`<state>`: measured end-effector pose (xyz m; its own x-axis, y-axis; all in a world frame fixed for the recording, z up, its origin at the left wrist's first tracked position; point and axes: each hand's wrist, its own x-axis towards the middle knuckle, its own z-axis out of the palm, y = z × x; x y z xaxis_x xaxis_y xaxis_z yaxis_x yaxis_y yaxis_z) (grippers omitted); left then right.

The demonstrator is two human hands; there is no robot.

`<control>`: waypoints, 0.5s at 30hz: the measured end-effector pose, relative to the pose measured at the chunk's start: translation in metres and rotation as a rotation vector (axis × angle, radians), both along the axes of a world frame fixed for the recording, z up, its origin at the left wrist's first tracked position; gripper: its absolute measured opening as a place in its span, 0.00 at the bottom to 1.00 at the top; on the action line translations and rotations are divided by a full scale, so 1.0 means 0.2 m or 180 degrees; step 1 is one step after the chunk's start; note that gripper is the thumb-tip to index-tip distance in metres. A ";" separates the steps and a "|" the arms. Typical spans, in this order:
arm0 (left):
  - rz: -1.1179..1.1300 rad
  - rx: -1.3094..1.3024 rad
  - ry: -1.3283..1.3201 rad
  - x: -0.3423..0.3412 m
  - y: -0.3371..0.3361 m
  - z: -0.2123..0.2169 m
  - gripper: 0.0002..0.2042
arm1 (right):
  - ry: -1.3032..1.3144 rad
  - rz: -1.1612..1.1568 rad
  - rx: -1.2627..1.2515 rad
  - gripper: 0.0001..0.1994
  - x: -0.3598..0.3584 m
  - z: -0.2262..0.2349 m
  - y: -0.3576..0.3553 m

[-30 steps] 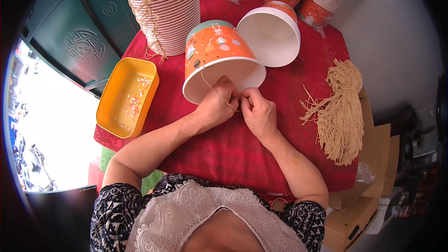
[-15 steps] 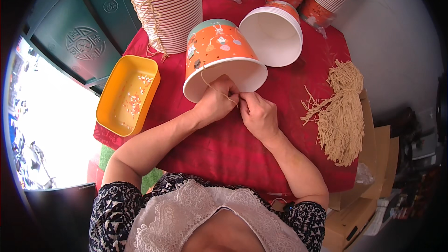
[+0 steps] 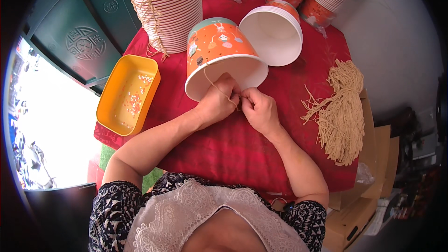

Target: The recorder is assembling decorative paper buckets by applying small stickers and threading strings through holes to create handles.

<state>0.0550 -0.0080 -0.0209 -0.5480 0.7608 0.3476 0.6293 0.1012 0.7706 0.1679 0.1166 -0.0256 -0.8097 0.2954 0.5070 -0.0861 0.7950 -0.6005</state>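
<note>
Red cloth (image 3: 224, 154) underlies the tipped orange paper bucket (image 3: 219, 51); beside its rim, beige string (image 3: 219, 91) is pinched by left hand (image 3: 215, 105) and right hand (image 3: 259, 109), best kept taut.

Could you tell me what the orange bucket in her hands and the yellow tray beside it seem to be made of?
The orange bucket looks like printed paperboard: matte, thin rolled rim, plain white inside. The yellow tray seems moulded plastic: smooth, slightly glossy, rounded corners. Neither is certain from the look alone.
</note>
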 end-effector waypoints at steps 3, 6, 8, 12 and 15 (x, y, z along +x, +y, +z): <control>0.0103 0.0151 0.0342 -0.01 0.01 -0.02 0.03 | -0.0233 0.0051 -0.0347 0.03 0.00 0.01 0.02; 0.0154 0.0057 0.0216 0.00 0.00 -0.01 0.02 | -0.0333 0.0073 -0.0576 0.03 0.00 0.02 0.02; 0.0086 0.0046 0.0182 -0.01 0.00 0.01 0.02 | -0.0462 0.0080 -0.0751 0.03 0.00 0.03 0.02; -0.0049 0.0076 -0.0013 0.00 -0.01 0.02 0.01 | -0.0464 0.0089 -0.0844 0.03 0.00 0.04 0.02; -0.0134 0.0044 -0.0026 -0.01 -0.01 0.02 0.01 | -0.0465 0.0032 -0.0854 0.03 0.00 0.03 0.02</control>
<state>0.0532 -0.0109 -0.0172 -0.5183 0.7785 0.3540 0.6265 0.0639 0.7768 0.1675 0.1205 -0.0203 -0.8719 0.3945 0.2901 0.0095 0.6059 -0.7955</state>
